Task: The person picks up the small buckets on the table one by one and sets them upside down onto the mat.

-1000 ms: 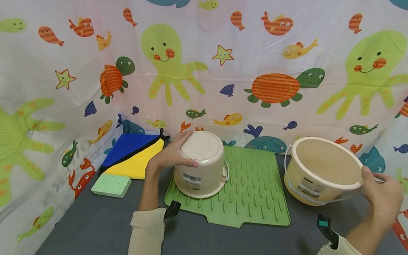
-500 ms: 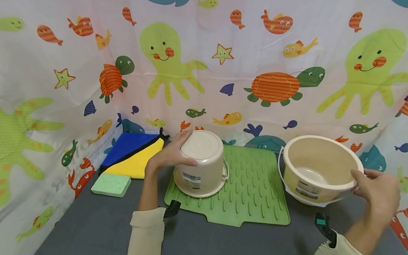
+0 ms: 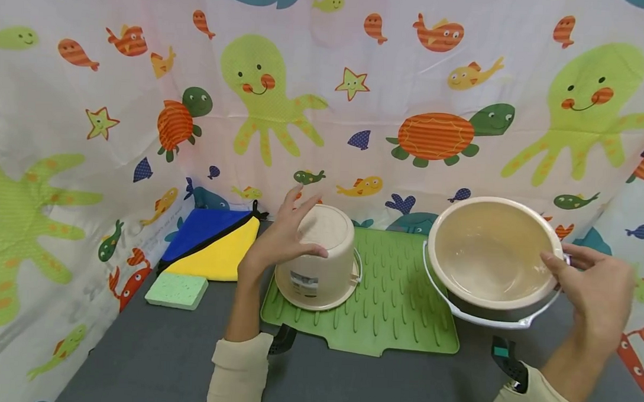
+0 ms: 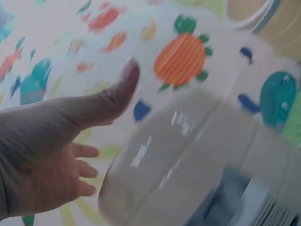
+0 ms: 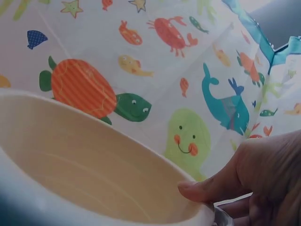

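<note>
A small cream bucket (image 3: 320, 266) stands upside down on the left part of a green drying mat (image 3: 404, 298). My left hand (image 3: 280, 238) hovers just above its base with fingers spread; in the left wrist view the thumb and fingers are apart from the bucket (image 4: 178, 155). On the right, my right hand (image 3: 596, 287) pinches the rim of a larger cream bucket (image 3: 490, 254), thumb inside and fingers outside. That bucket is tilted so its inside faces me, and its white handle (image 3: 477, 319) hangs at the front. The right wrist view shows the thumb over the rim of the large bucket (image 5: 94, 165).
A green sponge (image 3: 177, 290) lies on the dark table (image 3: 347, 385) at the left. Behind it are a blue cloth (image 3: 204, 229) and a yellow cloth (image 3: 219, 253) with black edging. A curtain (image 3: 325, 106) printed with sea animals hangs around the back and sides.
My left hand has lifted off the small bucket and spread its fingers. The large bucket has moved left and up and tipped toward me, its handle swinging down, in my right hand.
</note>
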Demonstrator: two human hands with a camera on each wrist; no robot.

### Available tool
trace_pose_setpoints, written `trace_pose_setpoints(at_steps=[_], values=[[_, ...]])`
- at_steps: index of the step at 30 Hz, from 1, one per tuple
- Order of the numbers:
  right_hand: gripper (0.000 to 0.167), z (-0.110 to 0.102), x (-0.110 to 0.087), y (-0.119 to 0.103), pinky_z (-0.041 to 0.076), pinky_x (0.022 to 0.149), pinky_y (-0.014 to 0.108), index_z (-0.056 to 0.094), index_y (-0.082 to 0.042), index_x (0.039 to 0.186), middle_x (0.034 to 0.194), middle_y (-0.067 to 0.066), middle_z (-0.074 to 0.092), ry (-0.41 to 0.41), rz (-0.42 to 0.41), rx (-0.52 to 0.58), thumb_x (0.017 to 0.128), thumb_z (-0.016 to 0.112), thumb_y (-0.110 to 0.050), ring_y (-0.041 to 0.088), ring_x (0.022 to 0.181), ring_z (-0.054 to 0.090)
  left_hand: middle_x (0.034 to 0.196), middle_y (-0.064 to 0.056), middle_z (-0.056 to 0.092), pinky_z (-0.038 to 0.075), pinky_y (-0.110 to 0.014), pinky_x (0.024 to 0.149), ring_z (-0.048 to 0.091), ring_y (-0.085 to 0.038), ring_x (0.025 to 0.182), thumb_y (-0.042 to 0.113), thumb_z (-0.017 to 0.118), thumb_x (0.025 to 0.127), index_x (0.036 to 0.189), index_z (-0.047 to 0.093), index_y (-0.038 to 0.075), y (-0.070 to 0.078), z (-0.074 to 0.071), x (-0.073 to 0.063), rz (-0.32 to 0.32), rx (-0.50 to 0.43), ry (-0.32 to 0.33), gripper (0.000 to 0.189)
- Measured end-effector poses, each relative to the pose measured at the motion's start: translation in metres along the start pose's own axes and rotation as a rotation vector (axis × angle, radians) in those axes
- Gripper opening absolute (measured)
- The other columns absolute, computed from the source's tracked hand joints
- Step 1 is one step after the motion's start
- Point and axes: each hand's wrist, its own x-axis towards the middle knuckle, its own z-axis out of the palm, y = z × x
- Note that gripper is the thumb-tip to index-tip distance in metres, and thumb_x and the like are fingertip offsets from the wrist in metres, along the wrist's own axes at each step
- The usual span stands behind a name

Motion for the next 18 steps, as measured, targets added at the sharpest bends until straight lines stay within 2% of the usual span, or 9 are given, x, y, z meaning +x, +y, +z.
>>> trace_pose_setpoints(at_steps=[2, 4, 8, 10, 12, 13, 16, 18], values=[[0.053, 0.0, -0.002, -0.003, 0.044, 0.045, 0.011, 0.063, 0.01, 0.137, 0.058, -0.031, 0.047, -0.008, 0.003, 0.049, 0.095, 0.076, -0.02, -0.007, 0.046, 0.046, 0.177, -0.012, 0.002, 0.036, -0.065, 0.122, 0.02, -0.04, 0.162, 0.037, 0.089, 0.083, 0.166, 0.032, 0.021, 0.016, 0.008, 0.003, 0.056, 0.023, 0.055, 0.102], [0.055, 0.0, -0.003, -0.005, 0.044, 0.046, 0.01, 0.062, 0.011, 0.138, 0.055, -0.043, 0.037, -0.018, -0.002, 0.088, 0.094, 0.076, -0.02, -0.008, 0.046, 0.048, 0.176, -0.014, 0.014, 0.039, -0.061, 0.122, 0.027, -0.039, 0.16, 0.034, 0.083, 0.089, 0.164, 0.036, 0.016, 0.032, 0.018, 0.007, 0.128, 0.029, 0.102, 0.09], [0.056, 0.001, -0.004, -0.008, 0.048, 0.046, 0.011, 0.06, 0.012, 0.138, 0.057, -0.046, 0.042, -0.057, -0.029, 0.163, 0.093, 0.078, -0.017, -0.009, 0.046, 0.053, 0.163, -0.017, 0.042, 0.046, -0.047, 0.12, 0.049, -0.034, 0.148, 0.024, 0.072, 0.1, 0.157, 0.046, 0.005, 0.06, 0.044, 0.019, 0.275, -0.023, 0.154, 0.066], [0.045, 0.0, -0.004, -0.01, 0.05, 0.047, 0.011, 0.066, 0.005, 0.13, 0.06, -0.045, 0.047, -0.08, -0.05, 0.21, 0.092, 0.079, -0.014, -0.009, 0.047, 0.056, 0.155, -0.017, 0.051, 0.051, -0.039, 0.116, 0.056, -0.03, 0.141, 0.022, 0.068, 0.103, 0.155, 0.049, 0.005, 0.073, 0.058, 0.029, 0.314, -0.07, 0.145, 0.058], [0.026, -0.001, -0.005, -0.011, 0.052, 0.047, 0.012, 0.072, -0.009, 0.115, 0.064, -0.042, 0.054, -0.105, -0.094, 0.279, 0.09, 0.08, -0.008, -0.008, 0.048, 0.06, 0.15, -0.016, 0.055, 0.055, -0.032, 0.109, 0.061, -0.028, 0.135, 0.021, 0.064, 0.105, 0.154, 0.049, 0.004, 0.085, 0.071, 0.041, 0.33, -0.108, 0.118, 0.054], [0.023, -0.001, -0.006, -0.012, 0.052, 0.047, 0.013, 0.072, -0.018, 0.106, 0.067, -0.041, 0.057, -0.117, -0.118, 0.31, 0.089, 0.081, -0.006, -0.007, 0.049, 0.061, 0.148, -0.016, 0.057, 0.056, -0.028, 0.106, 0.062, -0.027, 0.133, 0.022, 0.063, 0.106, 0.154, 0.049, 0.004, 0.09, 0.076, 0.048, 0.333, -0.11, 0.103, 0.053], [0.042, 0.0, -0.009, -0.013, 0.054, 0.048, 0.014, 0.065, -0.037, 0.09, 0.074, -0.036, 0.064, -0.164, -0.182, 0.401, 0.086, 0.081, 0.001, -0.007, 0.053, 0.065, 0.142, -0.016, 0.061, 0.057, -0.017, 0.095, 0.065, -0.023, 0.124, 0.022, 0.062, 0.107, 0.154, 0.05, 0.003, 0.103, 0.087, 0.065, 0.317, -0.079, 0.095, 0.052], [0.043, 0.001, -0.011, -0.012, 0.055, 0.048, 0.016, 0.068, -0.036, 0.089, 0.077, -0.031, 0.068, -0.202, -0.212, 0.474, 0.086, 0.081, 0.005, -0.006, 0.056, 0.068, 0.132, -0.015, 0.066, 0.056, -0.013, 0.09, 0.068, -0.02, 0.115, 0.019, 0.064, 0.105, 0.152, 0.052, 0.001, 0.107, 0.091, 0.073, 0.301, -0.06, 0.113, 0.051]])
